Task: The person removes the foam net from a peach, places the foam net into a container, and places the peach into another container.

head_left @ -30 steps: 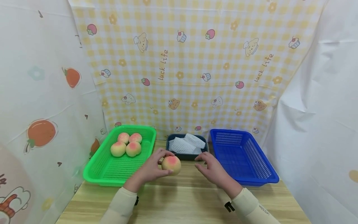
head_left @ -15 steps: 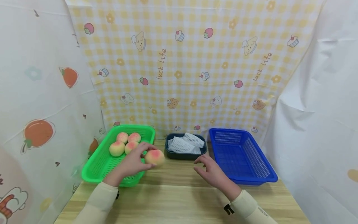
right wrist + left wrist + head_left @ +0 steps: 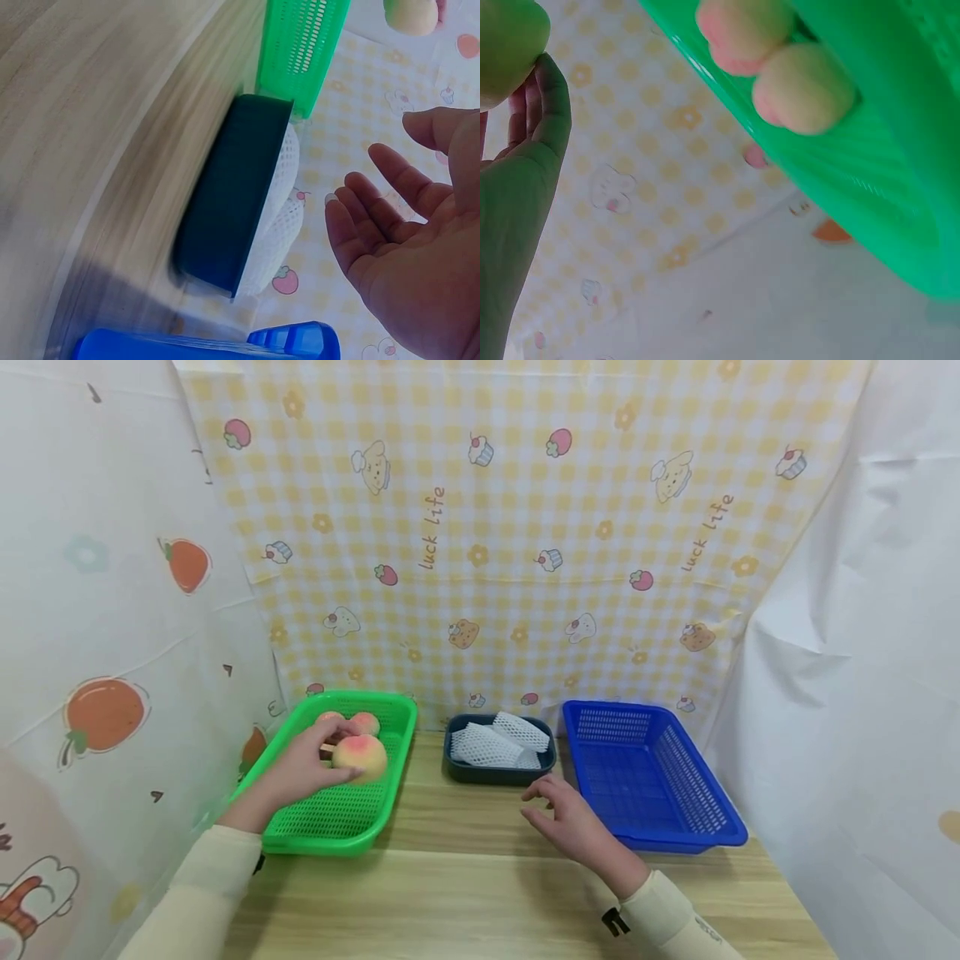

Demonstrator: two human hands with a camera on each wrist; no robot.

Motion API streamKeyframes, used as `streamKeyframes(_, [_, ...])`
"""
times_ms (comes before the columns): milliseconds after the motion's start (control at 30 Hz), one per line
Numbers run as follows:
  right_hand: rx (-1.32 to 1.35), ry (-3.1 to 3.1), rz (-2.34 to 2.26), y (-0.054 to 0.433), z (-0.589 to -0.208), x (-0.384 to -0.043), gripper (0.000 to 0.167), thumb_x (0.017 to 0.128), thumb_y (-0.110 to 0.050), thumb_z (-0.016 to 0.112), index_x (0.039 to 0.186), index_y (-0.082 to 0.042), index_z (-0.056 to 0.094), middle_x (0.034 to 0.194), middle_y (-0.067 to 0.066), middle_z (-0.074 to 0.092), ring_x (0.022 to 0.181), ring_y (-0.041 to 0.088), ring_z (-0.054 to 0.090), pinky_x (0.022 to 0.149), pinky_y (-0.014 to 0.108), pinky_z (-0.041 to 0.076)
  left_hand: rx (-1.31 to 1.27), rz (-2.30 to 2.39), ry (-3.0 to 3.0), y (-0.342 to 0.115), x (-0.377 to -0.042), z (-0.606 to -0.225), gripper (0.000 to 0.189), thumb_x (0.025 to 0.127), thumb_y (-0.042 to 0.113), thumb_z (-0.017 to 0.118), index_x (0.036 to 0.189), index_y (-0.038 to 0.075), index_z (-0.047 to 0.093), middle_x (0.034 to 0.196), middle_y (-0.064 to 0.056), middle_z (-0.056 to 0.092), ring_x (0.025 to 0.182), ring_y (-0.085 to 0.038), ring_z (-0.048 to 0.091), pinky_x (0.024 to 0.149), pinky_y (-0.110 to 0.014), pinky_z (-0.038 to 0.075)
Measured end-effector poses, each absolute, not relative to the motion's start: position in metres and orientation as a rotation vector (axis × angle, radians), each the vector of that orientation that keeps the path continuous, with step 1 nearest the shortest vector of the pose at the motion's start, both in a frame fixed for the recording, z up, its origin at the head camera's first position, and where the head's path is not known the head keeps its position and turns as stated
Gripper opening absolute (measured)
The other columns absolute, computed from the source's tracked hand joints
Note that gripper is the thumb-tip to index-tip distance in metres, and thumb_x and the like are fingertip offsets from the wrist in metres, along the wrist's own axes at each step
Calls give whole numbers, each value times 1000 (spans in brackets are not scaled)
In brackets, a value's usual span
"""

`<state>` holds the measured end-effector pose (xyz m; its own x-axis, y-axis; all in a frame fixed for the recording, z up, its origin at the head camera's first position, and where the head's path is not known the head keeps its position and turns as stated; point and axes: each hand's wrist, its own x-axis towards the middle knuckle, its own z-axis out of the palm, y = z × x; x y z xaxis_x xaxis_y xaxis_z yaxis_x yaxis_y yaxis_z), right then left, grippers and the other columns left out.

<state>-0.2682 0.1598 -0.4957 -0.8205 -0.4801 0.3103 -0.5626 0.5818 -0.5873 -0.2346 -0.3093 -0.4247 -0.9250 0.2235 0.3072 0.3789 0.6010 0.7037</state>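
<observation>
My left hand [image 3: 303,766] grips a yellow peach [image 3: 360,757] with a pink top, held over the green basket [image 3: 322,843]. In the left wrist view the same peach [image 3: 510,49] shows at the upper left, between fingers and thumb. Other peaches [image 3: 365,723] lie in the basket behind it, partly hidden by the hand. My right hand [image 3: 573,827] hovers above the table by the blue basket [image 3: 637,842], its fingers loosely bent. The right wrist view shows that palm [image 3: 427,247] with nothing in it.
Between the two baskets stands a dark tray [image 3: 498,777] with white foam net sleeves [image 3: 487,747] in it. A wooden table [image 3: 480,893] lies under everything. A checked cloth [image 3: 480,527] hangs behind, with white printed sheets on both sides.
My left hand has carried the peach leftward, from in front of the dark tray to over the green basket. My right hand stays almost where it was.
</observation>
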Motion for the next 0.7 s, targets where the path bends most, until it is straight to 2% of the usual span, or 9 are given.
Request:
streamKeyframes(133, [883,-2695,1073,162,-499,-269,11,106,-22,79,115,-25,74,115,-13,66,108,15,64,93,39,58,-461,-1209,-2683,-328,-237,-420,52,97,23,89,136,8,59,130,-13,64,119,-36,64,90,-42,60])
streamKeyframes(367, [865,-2713,1116,165,-502,-268,9,106,-21,78,113,-25,74,114,-12,66,111,25,66,94,44,59,-274,-1026,-2771,-362,-246,-425,60,98,35,88,137,2,56,134,-21,64,126,-45,62,95,-56,57])
streamKeyframes(467, [875,-2715,1127,166,-502,-267,9,106,-21,78,112,-27,73,115,-11,66,111,28,66,94,45,59,-234,-1021,-2786,-371,-247,-427,60,98,35,87,134,0,54,132,-23,63,124,-46,61,93,-56,56])
streamKeyframes(567, [896,-2702,1123,167,-503,-267,10,106,-21,78,113,-26,73,115,-11,66,110,26,66,93,47,59,-222,-1022,-2804,-377,-249,-428,62,99,36,87,135,-1,53,134,-26,61,123,-47,60,91,-56,57])
streamKeyframes(700, [916,-2684,1096,168,-504,-267,11,106,-19,78,113,-26,73,115,-10,66,108,20,64,92,41,59,-231,-988,-2823,-384,-252,-429,63,101,34,84,141,-6,56,138,-29,63,124,-48,61,92,-58,57])
